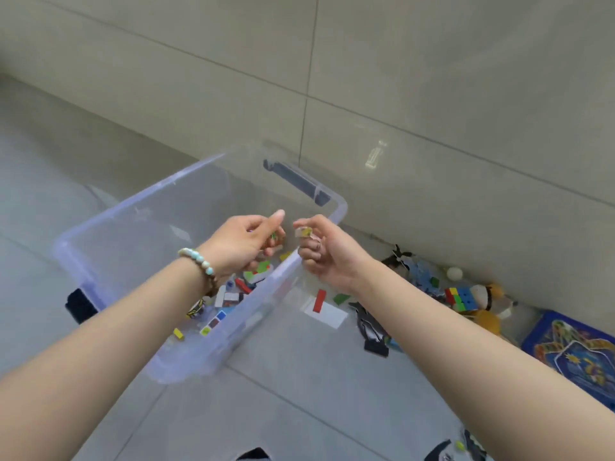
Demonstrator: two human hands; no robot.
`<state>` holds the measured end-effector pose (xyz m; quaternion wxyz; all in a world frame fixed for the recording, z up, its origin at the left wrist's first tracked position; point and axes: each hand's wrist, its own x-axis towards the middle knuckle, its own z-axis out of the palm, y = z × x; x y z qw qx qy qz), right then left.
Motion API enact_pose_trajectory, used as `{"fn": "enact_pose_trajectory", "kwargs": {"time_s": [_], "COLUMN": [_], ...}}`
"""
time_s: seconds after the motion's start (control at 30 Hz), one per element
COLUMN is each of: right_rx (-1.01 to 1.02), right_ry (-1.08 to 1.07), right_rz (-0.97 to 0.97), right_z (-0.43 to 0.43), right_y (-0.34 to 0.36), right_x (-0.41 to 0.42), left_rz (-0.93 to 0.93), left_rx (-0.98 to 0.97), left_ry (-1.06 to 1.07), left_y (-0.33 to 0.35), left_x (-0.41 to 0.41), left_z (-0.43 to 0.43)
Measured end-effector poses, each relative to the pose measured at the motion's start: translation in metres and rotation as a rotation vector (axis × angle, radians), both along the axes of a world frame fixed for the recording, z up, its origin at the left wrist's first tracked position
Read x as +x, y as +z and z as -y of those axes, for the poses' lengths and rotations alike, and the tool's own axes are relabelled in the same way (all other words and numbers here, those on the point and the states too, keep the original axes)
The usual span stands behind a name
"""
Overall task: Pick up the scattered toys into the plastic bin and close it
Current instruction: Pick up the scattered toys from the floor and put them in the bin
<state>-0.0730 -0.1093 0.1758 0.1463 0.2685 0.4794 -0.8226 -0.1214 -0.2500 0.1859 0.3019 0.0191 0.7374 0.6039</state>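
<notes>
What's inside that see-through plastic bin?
Small coloured blocks, red, green, yellow and white, lie heaped at the near end of the plastic bin. The left hand, gripping a green piece, and its wrist cover whatever lies beneath them.

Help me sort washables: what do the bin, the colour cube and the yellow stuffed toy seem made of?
Bin: clear, glossy plastic, bluish at the rim; the toys inside show through its wall. Colour cube: probably hard plastic, with flat, bright squares. Yellow stuffed toy: seemingly plush fabric, soft and matte, though blurred.
</notes>
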Motion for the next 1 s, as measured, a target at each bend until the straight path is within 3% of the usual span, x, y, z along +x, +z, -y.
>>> {"fn": "enact_pose_trajectory", "kwargs": {"time_s": [0.07, 0.17, 0.23, 0.37, 0.67, 0.83, 1.0], "right_rx": [0.051, 0.069, 0.011, -0.052, 0.240, 0.302, 0.315], "right_ry": [0.071, 0.091, 0.081, 0.120, 0.025, 0.052, 0.049], "right_rz": [0.067, 0.188, 0.211, 0.205, 0.151, 0.199, 0.254], "right_z": [0.030, 0.051, 0.050, 0.043, -0.028, -0.079, -0.104], "right_y": [-0.005, -0.015, -0.018, -0.007, 0.026, 0.003, -0.043], "right_x": [-0.013, -0.022, -0.026, -0.025, 0.034, 0.082, 0.087], "left_rz": [0.074, 0.414, 0.501, 0.495, 0.246, 0.350, 0.570], "left_rx": [-0.037, 0.097, 0.141, 0.137, 0.169, 0.163, 0.104], "left_ry": [0.107, 0.265, 0.329, 0.300, -0.002, -0.186, -0.097], "left_y": [-0.009, -0.034, -0.048, -0.043, 0.020, 0.004, -0.050], "left_x": [-0.014, -0.017, -0.019, -0.023, 0.000, 0.037, 0.049], "left_z": [0.024, 0.050, 0.060, 0.074, 0.038, -0.026, -0.065]}}
